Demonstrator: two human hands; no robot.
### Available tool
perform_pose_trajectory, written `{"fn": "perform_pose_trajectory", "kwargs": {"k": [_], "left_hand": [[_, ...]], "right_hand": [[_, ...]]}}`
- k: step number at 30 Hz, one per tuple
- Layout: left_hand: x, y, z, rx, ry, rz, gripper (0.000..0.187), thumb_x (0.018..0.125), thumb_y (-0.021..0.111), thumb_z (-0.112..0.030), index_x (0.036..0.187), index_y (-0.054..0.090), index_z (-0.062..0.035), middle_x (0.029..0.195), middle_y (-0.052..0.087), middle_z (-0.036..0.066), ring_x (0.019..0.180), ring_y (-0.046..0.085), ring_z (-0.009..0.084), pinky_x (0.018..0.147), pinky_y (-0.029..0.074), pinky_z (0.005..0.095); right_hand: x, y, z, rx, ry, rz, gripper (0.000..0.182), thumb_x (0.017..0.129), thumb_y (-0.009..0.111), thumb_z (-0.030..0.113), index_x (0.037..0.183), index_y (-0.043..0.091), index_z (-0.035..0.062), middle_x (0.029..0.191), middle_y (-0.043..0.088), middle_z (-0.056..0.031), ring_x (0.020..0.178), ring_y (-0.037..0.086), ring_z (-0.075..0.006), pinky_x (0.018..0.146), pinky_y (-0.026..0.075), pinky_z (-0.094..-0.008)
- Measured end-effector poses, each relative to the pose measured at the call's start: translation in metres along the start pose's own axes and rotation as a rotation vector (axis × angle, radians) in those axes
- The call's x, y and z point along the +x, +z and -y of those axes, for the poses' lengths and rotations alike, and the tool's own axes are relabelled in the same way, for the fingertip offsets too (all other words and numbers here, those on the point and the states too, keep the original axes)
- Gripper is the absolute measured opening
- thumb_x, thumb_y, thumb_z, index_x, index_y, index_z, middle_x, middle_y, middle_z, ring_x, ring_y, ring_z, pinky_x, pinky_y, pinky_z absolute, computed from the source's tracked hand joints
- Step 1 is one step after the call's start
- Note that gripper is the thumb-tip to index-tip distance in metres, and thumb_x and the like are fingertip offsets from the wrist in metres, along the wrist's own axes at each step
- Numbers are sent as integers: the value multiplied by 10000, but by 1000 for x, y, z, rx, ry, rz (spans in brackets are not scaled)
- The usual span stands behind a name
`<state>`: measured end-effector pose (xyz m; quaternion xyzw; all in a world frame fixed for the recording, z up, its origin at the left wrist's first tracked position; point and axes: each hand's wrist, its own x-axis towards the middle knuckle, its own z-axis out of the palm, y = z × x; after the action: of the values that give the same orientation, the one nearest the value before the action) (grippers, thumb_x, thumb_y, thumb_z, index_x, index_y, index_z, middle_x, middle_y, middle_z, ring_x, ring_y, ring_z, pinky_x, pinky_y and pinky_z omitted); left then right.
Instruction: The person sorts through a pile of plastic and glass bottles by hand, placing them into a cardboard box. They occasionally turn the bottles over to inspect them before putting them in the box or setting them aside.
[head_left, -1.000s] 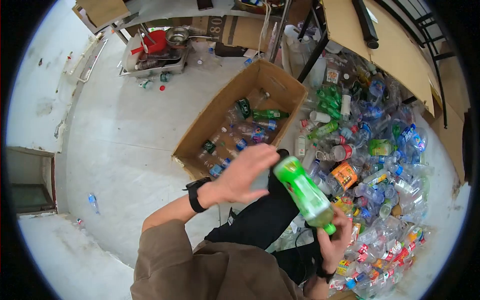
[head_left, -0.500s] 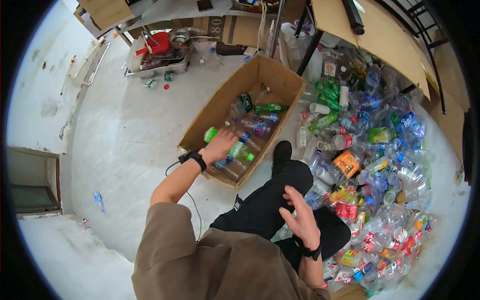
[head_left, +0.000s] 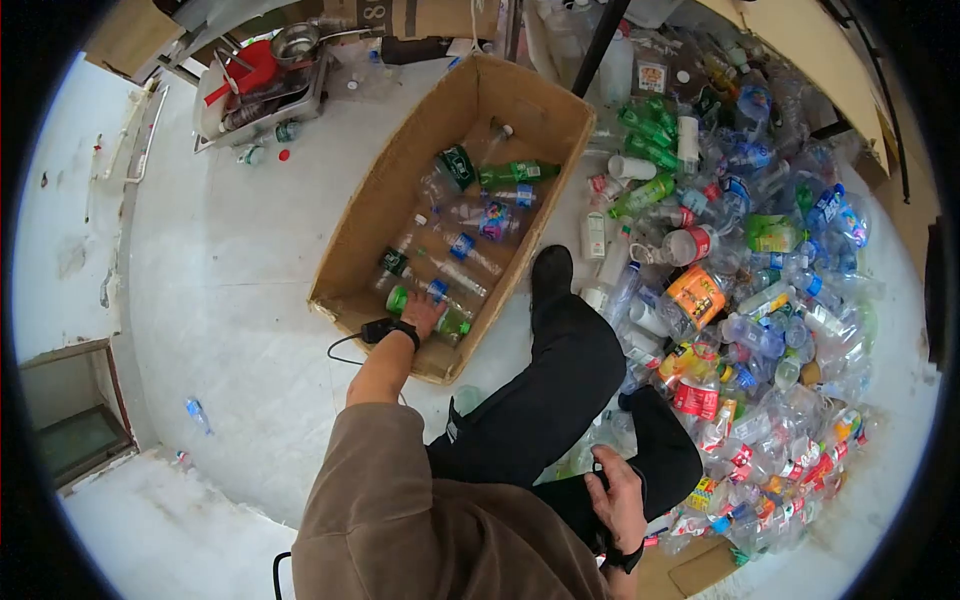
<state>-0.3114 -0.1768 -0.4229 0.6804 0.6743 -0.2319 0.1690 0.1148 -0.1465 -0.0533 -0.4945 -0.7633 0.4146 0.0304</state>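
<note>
My left hand (head_left: pixel 422 312) reaches down into the near end of a cardboard box (head_left: pixel 332 290), its fingers around a clear plastic bottle with green ends (head_left: pixel 455 326). The bottle lies crosswise against the other bottles there. Beside it in the box are a bottle with a dark green label (head_left: pixel 394 262), a blue-labelled bottle (head_left: pixel 461 246) and a green bottle (head_left: pixel 520 173). My right hand (head_left: pixel 622 500) hovers near my bent knee, holding nothing, with thumb and fingers apart.
A large heap of plastic bottles (head_left: pixel 697 295) spreads over the floor to my right, under and beside a table (head_left: pixel 830 80). A metal tray (head_left: pixel 315 95) with a red pan (head_left: pixel 250 72) stands at the back left. One small bottle (head_left: pixel 198 415) lies on the left floor.
My left hand has moved down and left with the green-ended bottle to the box's near end. My right hand has dropped lower and closer to my body. The view has shifted.
</note>
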Motion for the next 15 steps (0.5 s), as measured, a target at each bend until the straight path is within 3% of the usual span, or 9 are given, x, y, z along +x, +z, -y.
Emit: {"fn": "perform_pose_trajectory", "kwargs": {"k": [3, 5, 7, 9, 12, 14, 15], "left_hand": [[-5, 6, 1, -3, 29, -70, 423, 887, 557, -208, 1310, 538, -209, 1321, 553, 193, 1193, 547, 377, 1010, 375, 550], [-16, -48, 4, -316, 29, 171, 591, 797, 657, -223, 1368, 504, -192, 1351, 526, 211, 1232, 521, 395, 1030, 387, 525], [-20, -57, 5, -353, 4, 129, 727, 700, 736, -221, 1384, 492, -187, 1351, 512, 219, 1240, 515, 400, 1025, 412, 495], [-10, -74, 8, -461, -68, 268, 777, 679, 749, -195, 1405, 473, -164, 1372, 486, 229, 1238, 510, 410, 1033, 417, 493], [-5, -65, 12, -400, 4, 27, 716, 711, 702, -132, 1391, 477, -114, 1323, 522, 235, 1201, 525, 423, 1022, 426, 499], [-2, -80, 17, -718, -50, -115, 669, 743, 656, -93, 1386, 474, -73, 1319, 534, 245, 1187, 528, 431, 1002, 441, 503], [-1, -93, 16, -695, -22, -136, 669, 743, 656, -93, 1386, 474, -73, 1319, 534, 245, 1187, 528, 431, 1002, 441, 503]], "right_hand": [[4, 0, -8, 36, 24, 15, 366, 818, 663, 33, 1176, 600, -9, 1167, 647, -216, 1038, 647, -372, 892, 523, -393], [9, -1, -9, 36, 7, 2, 366, 829, 659, 45, 1186, 597, -2, 1176, 641, -215, 1049, 640, -375, 895, 523, -397], [8, -5, -10, 21, 31, -59, 366, 840, 655, 58, 1196, 593, 4, 1186, 635, -214, 1060, 633, -378, 899, 523, -401], [7, -10, -13, -5, -110, -10, 414, 836, 661, 64, 1234, 564, 6, 1209, 617, -228, 1076, 616, -405, 898, 526, -443], [-5, -15, -15, 18, -99, -20, 412, 842, 655, 73, 1238, 560, 11, 1212, 613, -218, 1069, 620, -395, 899, 527, -448], [-18, -16, -18, -3, -118, -93, 417, 840, 653, 75, 1241, 556, 10, 1208, 613, -215, 1078, 619, -388, 897, 528, -448], [-25, -17, -20, -6, -150, -115, 414, 841, 650, 78, 1239, 555, 11, 1198, 616, -214, 1076, 620, -385, 891, 530, -450]]}}
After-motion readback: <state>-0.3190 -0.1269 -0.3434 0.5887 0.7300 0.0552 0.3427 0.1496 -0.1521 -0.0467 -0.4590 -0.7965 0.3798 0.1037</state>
